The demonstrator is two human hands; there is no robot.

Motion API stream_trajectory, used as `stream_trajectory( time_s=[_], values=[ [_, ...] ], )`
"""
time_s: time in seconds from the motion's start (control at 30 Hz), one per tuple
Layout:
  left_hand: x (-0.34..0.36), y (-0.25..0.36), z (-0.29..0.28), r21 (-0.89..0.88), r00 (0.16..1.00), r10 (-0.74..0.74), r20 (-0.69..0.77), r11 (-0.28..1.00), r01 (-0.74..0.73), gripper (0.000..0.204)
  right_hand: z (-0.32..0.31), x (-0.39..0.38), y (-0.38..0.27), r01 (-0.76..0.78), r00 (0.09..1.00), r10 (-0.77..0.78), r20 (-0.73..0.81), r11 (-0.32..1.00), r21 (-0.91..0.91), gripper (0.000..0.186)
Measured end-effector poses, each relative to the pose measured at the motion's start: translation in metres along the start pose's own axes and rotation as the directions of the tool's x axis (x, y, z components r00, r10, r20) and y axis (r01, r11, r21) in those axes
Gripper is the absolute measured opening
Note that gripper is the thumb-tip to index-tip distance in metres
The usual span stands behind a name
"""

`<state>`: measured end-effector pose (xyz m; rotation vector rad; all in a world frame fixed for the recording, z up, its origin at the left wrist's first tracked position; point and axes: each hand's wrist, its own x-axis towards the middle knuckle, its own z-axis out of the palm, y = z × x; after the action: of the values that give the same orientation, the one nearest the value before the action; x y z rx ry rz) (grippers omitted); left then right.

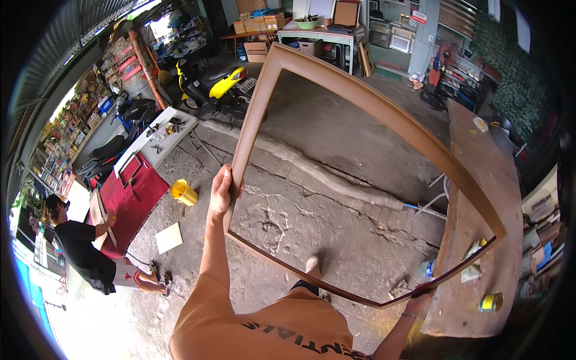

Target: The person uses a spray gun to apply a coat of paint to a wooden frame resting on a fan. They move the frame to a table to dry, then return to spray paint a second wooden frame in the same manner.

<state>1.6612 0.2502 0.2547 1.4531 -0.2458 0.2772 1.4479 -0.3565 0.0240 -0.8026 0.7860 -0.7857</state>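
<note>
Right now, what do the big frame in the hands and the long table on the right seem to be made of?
The big frame looks like wood or moulded board with a smooth, matt brown coat: its colour is even and no grain shows. The left hand and right hand hold it up by its edges. The long table seems raw wood or plywood: its reddish-brown top looks dull, blotchy and worn.

Large brown wooden frame (384, 120) held up over cracked concrete floor (318, 198), left hand (220, 193) gripping its left rail, right hand (420, 300) at its lower corner beside brown workbench (486, 180).
</note>
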Motion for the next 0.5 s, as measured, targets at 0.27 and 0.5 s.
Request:
stream_trajectory(
  time_s=[0.27, 0.5],
  values=[
    [0.172, -0.08, 0.054, 0.105, 0.998, 0.014, 0.057, 0.994, -0.02, 0.028, 0.132, 0.155, 0.042, -0.015, 0.999, 0.014, -0.03, 0.999, -0.037, 0.036],
    [0.371, -0.182, 0.167, 0.062, 0.982, -0.134, 0.134, 0.99, 0.127, 0.028, 0.172, 0.261, 0.014, 0.023, 0.988, -0.039, -0.148, 0.994, -0.105, 0.044]
  ],
)
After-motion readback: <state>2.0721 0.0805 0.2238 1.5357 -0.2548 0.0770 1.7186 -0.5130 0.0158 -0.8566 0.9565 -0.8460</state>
